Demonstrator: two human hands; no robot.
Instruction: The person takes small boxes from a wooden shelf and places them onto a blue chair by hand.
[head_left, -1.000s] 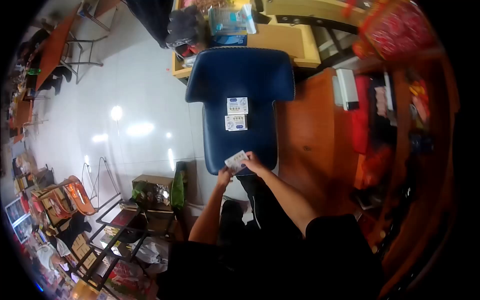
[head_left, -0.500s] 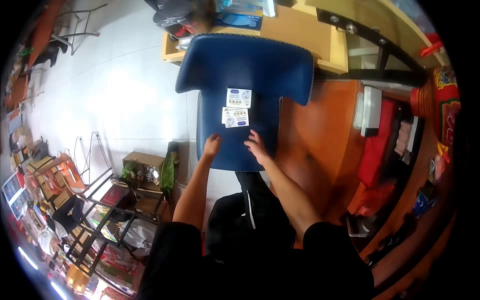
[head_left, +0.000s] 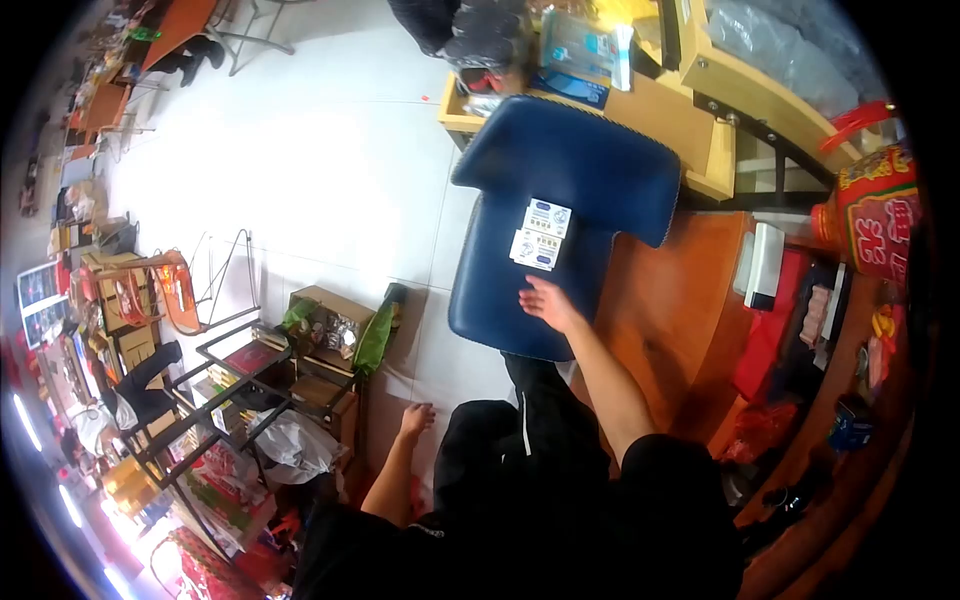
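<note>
Card piles: in the head view we see two small piles of printed white cards, a far pile (head_left: 547,217) and a near pile (head_left: 535,250), meeting at their edges.
Blue chair (head_left: 500,315): its seat bears both piles, towards the backrest.
Right hand (head_left: 545,302): released, fingers spread, just on the near side of the near pile; we cannot tell whether it touches the seat.
Left hand (head_left: 416,420): well apart, nearer and to the left, fingers loose, nothing visible in it.
Handling at the seat: we judge the cards laid down and our hands between handlings.
Reach to the cards: we judge another touch calls for a light fingertip grip, lest the piles slide.
</note>
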